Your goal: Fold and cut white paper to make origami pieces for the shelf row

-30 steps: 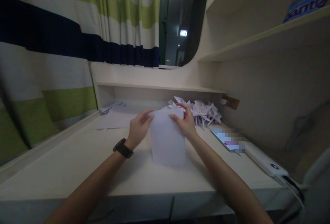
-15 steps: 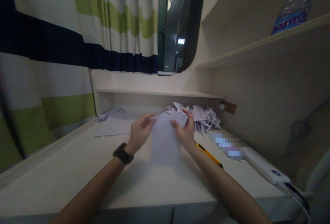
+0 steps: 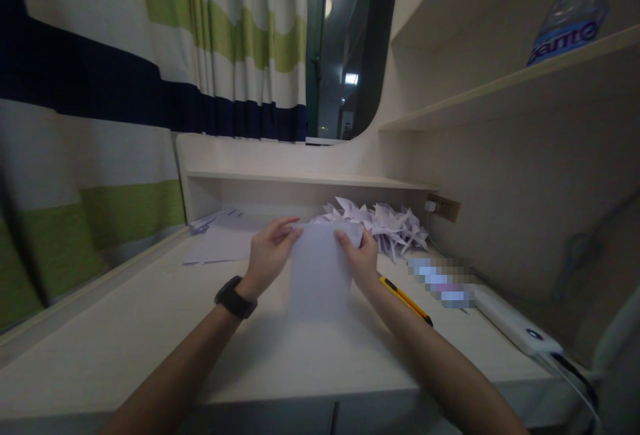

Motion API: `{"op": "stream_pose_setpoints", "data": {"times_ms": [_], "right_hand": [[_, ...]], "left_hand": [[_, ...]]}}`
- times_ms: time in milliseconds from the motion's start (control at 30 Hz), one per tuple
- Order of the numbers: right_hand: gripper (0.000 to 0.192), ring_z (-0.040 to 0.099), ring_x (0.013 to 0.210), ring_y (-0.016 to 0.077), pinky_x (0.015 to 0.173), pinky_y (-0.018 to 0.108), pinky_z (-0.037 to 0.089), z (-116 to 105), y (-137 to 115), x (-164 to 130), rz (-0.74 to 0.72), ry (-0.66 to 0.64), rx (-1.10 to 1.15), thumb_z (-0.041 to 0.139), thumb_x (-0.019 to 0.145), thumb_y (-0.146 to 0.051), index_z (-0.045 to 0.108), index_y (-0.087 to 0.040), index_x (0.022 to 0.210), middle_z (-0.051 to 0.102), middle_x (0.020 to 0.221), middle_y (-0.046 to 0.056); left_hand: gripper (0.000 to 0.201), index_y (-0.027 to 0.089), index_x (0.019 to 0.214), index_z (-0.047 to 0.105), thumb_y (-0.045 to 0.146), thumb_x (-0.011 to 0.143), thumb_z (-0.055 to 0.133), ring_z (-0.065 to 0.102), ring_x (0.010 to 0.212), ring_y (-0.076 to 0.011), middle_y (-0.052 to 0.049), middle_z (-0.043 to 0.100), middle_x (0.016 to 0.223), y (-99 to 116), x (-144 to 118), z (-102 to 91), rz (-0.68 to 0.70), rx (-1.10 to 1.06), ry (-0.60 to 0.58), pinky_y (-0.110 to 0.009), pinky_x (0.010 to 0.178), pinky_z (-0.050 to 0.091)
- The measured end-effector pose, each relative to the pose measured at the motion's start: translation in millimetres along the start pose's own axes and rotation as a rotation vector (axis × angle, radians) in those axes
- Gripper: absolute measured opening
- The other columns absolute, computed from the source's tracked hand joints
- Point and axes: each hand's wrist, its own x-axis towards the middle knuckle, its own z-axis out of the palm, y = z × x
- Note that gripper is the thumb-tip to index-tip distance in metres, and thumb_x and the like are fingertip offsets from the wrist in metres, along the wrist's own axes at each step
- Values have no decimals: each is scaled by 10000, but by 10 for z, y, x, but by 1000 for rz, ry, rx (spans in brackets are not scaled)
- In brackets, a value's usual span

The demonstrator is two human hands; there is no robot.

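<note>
Paper sheet [image 3: 320, 275] stands at the middle of the frame, held a little above the desk [image 3: 150, 328], with its long axis running from the near lower edge up and away to the far top edge. Both hands grip this top edge: the left hand [image 3: 270, 255] pinches the upper left corner and the right hand [image 3: 361, 258] pinches the upper right corner, fingers closed on the paper — so the sheet hangs between them and below them, toward the person. Neither hand is clearly nearer; they sit almost level, one at each corner. A black watch [image 3: 235, 298] is on the left wrist. Just right of the right forearm lies a yellow cutter [image 3: 406, 301], and further right a white power strip [image 3: 515, 328]. Behind the hands, toward the upper middle, is a pile of folded paper shapes [image 3: 385, 221], and flat sheets [image 3: 220, 241] lie to the left of it.
</note>
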Motion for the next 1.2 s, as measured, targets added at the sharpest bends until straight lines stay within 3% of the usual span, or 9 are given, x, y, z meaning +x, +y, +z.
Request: {"op": "stream_pose_setpoints", "data": {"times_ms": [233, 467, 967, 1200], "right_hand": [[355, 576, 609, 170, 544, 258, 452, -46, -13, 47, 122, -23, 131, 757, 648, -463, 655, -155, 792, 665, 723, 35], [367, 597, 621, 178, 551, 264, 468, -42, 15, 63, 173, -63, 190, 793, 608, -437, 684, -157, 818, 686, 749, 44], [359, 588, 616, 177, 536, 259, 457, -47, 23, 39, 155, -60, 146, 779, 632, -444, 689, -149, 815, 685, 739, 45], [388, 598, 613, 187, 539, 268, 462, -44, -9, 39, 182, -54, 156, 783, 609, -466, 688, -150, 812, 696, 741, 52]], "left_hand": [[236, 167, 996, 676, 254, 777, 687, 698, 676, -154, -18, 731, 743, 62, -10, -16, -25, -73, -12, -215, 612, 561], [232, 179, 969, 688, 261, 752, 707, 699, 658, -159, -16, 736, 738, -39, 29, 3, -58, -122, -4, -218, 583, 565], [284, 163, 971, 674, 296, 728, 734, 703, 665, -173, -24, 734, 720, -26, 17, -9, -124, -148, 0, -225, 570, 569], [256, 171, 936, 693, 331, 739, 722, 709, 695, -189, -40, 743, 762, -46, 11, -11, -82, -120, -6, -256, 616, 582]]}}
